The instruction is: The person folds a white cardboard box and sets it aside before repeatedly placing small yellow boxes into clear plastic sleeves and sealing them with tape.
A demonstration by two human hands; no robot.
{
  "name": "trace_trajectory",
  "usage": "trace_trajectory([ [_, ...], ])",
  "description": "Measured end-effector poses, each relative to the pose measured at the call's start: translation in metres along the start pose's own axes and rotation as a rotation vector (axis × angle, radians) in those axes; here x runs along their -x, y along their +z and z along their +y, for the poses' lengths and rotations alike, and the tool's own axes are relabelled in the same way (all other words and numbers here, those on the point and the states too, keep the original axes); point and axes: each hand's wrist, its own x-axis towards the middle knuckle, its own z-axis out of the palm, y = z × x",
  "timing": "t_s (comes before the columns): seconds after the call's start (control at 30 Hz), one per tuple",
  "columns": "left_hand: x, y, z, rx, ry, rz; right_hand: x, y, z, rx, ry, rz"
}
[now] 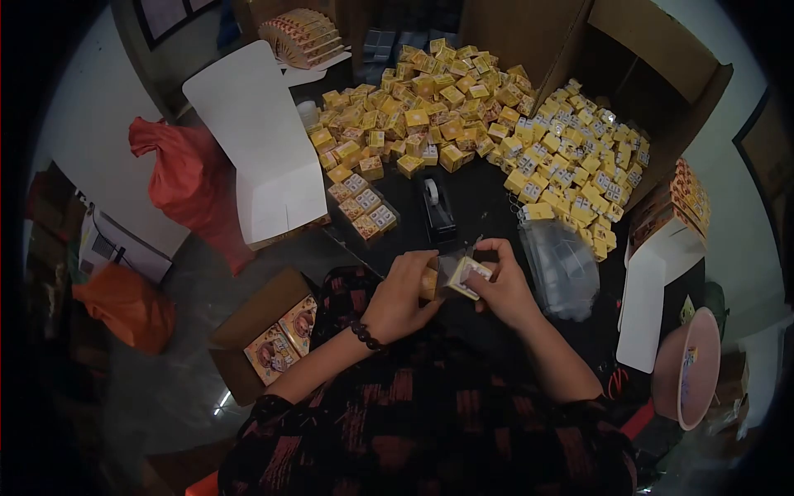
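Low in front of my body, my left hand (401, 291) is closed around a small yellow box (429, 283), mostly covered by the fingers. My right hand (506, 288) pinches a small yellow-and-white box (468, 279), tilted, between thumb and fingers. A bit of clear plastic (447, 266) shows between the two hands; how it lies on the boxes is hard to make out. Just beyond them stands a black tape dispenser (436, 211). A stack of clear plastic bags (561, 269) lies right of my right hand. Small boxes in neat rows (364, 208) sit to the upper left.
A large heap of small yellow boxes (430, 103) covers the back of the black table, with more yellow key-ring packs (575, 157) spilling from a cardboard carton (645, 99). White open display boxes (277, 198) flank the table. A pink basin (691, 368) stands right; a red bag (186, 178) left.
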Motion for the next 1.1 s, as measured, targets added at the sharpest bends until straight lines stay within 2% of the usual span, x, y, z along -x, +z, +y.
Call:
trace_trajectory([
  [0.03,0.001,0.000,0.003,-0.065,0.009,-0.004,0.000,0.004,-0.002,-0.002,0.002,0.003],
  [0.1,0.002,0.006,0.004,-0.044,-0.003,-0.018,0.002,0.010,-0.009,0.327,0.023,0.016],
  [0.13,0.002,0.008,0.003,-0.025,-0.014,-0.028,0.002,0.010,-0.013,0.328,0.026,0.019],
  [0.23,0.000,0.011,-0.008,0.117,0.014,-0.048,0.005,0.008,-0.016,0.271,0.121,-0.038],
  [0.27,0.002,0.012,-0.007,0.118,0.013,-0.048,0.008,0.007,-0.008,0.132,0.068,-0.024],
  [0.3,0.003,0.012,-0.007,0.269,-0.039,-0.021,0.010,0.005,-0.004,-0.006,0.010,-0.011],
  [0.33,0.002,0.012,-0.006,0.419,-0.089,0.009,0.012,0.002,-0.004,-0.002,0.003,-0.013],
  [0.37,0.004,0.012,-0.008,0.419,-0.090,0.011,0.018,0.000,-0.007,0.248,-0.319,0.110],
  [0.4,0.006,0.013,-0.013,0.546,-0.103,-0.044,0.022,-0.001,-0.012,0.496,-0.643,0.233],
  [0.43,0.005,0.012,-0.016,0.670,-0.109,-0.098,0.023,-0.003,-0.018,0.499,-0.652,0.234],
  [0.47,0.006,0.012,-0.018,0.669,-0.098,-0.094,0.024,-0.006,-0.024,0.634,-0.844,0.146],
  [0.5,0.006,0.012,-0.019,0.853,-0.111,-0.181,0.023,-0.009,-0.030,0.772,-1.037,0.053],
  [0.53,0.004,0.012,-0.019,1.034,-0.118,-0.270,0.019,-0.010,-0.026,0.818,-1.065,-0.008],
  [0.57,0.000,0.011,-0.018,1.024,-0.090,-0.261,0.016,-0.011,-0.027,0.833,-1.090,-0.004],
  [0.63,0.002,0.008,-0.015,0.937,-0.120,-0.373,0.014,-0.007,-0.029,0.794,-1.063,-0.057],
  [0.67,0.003,0.007,-0.016,0.946,-0.125,-0.362,0.012,-0.003,-0.028,0.796,-1.059,-0.071],
  [0.77,0.004,0.002,-0.022,0.995,-0.169,-0.427,0.007,0.004,-0.024,0.782,-0.883,-0.006],
  [0.83,0.002,0.004,-0.021,0.989,-0.181,-0.358,0.004,0.004,-0.016,0.498,-0.802,0.067],
  [0.87,-0.003,0.011,-0.018,1.011,-0.171,-0.387,0.008,0.007,-0.020,0.530,-0.787,0.118],
  [0.9,-0.005,0.011,-0.018,1.026,-0.169,-0.398,0.013,0.004,-0.024,0.533,-0.777,0.122],
  [0.97,0.001,-0.002,-0.025,1.003,-0.215,-0.344,0.011,0.006,-0.026,0.676,-0.915,0.059],
  [1.0,0.000,-0.002,-0.027,1.053,-0.221,-0.383,0.009,0.002,-0.022,0.660,-0.923,-0.062],
  [1.03,0.000,0.002,-0.027,1.119,-0.217,-0.441,0.009,0.014,-0.015,0.638,-0.926,-0.084],
  [1.07,0.001,0.003,-0.020,1.282,-0.203,-0.391,0.012,0.022,-0.012,0.256,-0.780,0.010],
  [1.1,0.000,0.006,-0.017,1.295,-0.200,-0.403,0.017,0.023,-0.010,-0.109,-0.619,0.115],
])
